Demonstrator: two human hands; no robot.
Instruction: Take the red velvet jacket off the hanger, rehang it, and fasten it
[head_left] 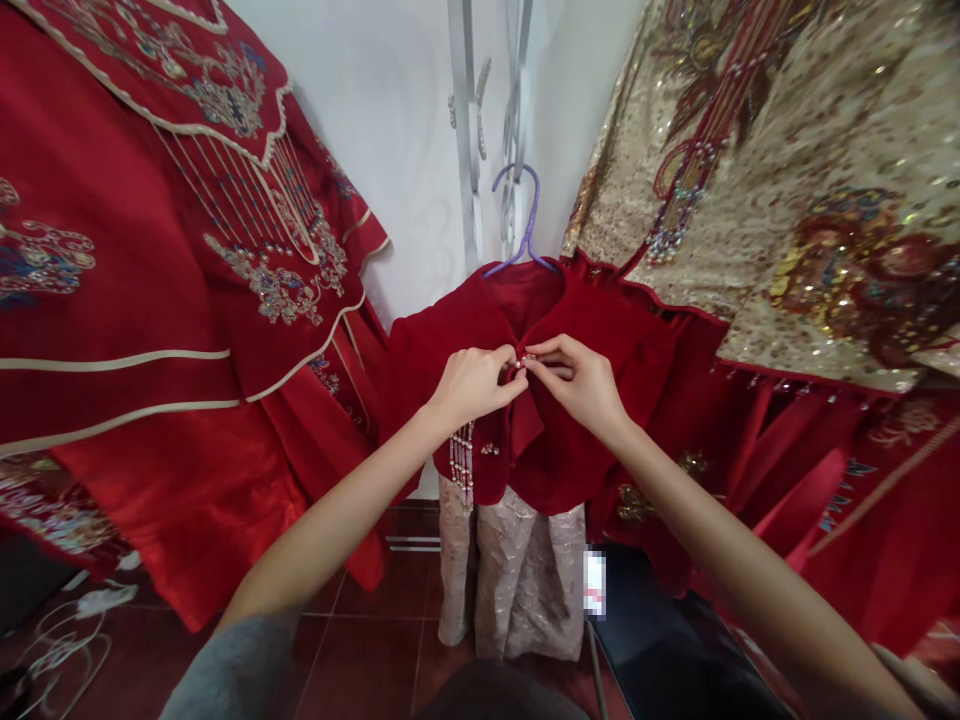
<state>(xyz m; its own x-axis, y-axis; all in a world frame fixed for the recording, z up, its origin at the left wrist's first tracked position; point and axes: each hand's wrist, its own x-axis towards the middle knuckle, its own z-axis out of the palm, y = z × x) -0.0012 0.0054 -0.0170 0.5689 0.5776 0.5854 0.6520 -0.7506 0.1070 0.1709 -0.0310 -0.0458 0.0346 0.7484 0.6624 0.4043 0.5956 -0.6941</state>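
A small red jacket (540, 440) hangs on a purple hanger (525, 225) in front of me, over a pale brocade skirt (517, 575). My left hand (472, 385) and my right hand (581, 385) meet at the jacket's front closure, just below the collar. Both hands pinch a small beaded button or clasp (523, 362) between fingertips and thumbs. A beaded tassel (461, 465) dangles from the jacket under my left hand.
A large red embroidered robe (150, 300) hangs on the left, a gold sequined robe (787, 180) on the right. A metal stand (469, 120) rises against the white wall. Cables (67, 625) lie on the red tile floor. A dark case (675, 650) sits lower right.
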